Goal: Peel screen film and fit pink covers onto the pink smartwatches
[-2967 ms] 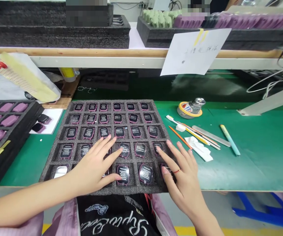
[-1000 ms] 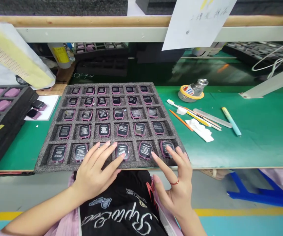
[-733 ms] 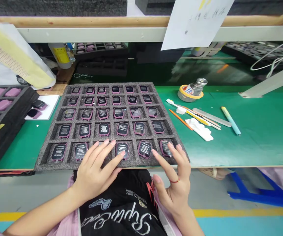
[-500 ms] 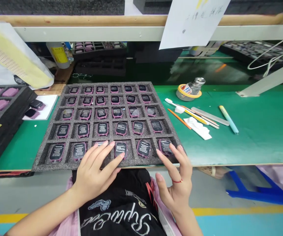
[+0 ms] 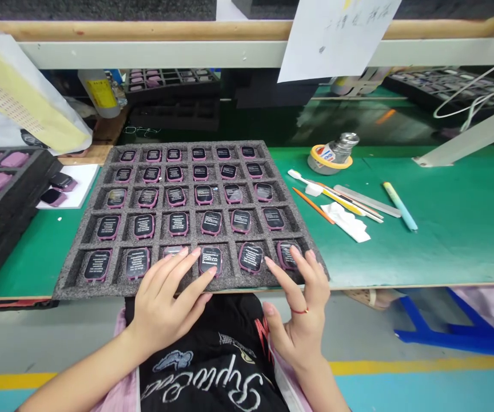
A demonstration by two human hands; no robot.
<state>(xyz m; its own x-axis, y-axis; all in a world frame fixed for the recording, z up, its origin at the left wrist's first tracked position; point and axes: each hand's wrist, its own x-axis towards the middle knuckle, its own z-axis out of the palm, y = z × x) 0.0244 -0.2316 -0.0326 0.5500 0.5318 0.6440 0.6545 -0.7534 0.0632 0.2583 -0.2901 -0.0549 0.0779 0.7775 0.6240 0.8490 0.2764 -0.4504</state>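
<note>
A dark grey foam tray lies in front of me, its compartments holding several purple smartwatches with text on their lit screens. My left hand rests over the front row with its fingers spread. Its index fingertip is at the screen of one smartwatch, and the other fingers partly cover the smartwatch to its left. Over the front right corner is my right hand, fingers apart and holding nothing. Its fingertips partly hide the corner smartwatch; beside them, on the left, lies a tilted smartwatch.
Right of the tray lie a toothbrush, an orange stick, white tissue and a pen. Behind them a metal-topped bottle stands in a yellow-rimmed dish. Another foam tray is at left. A shelf beam crosses overhead.
My right hand has shifted slightly left along the front row, its index fingertip moving toward the tilted smartwatch. My left hand stays nearly in place.
</note>
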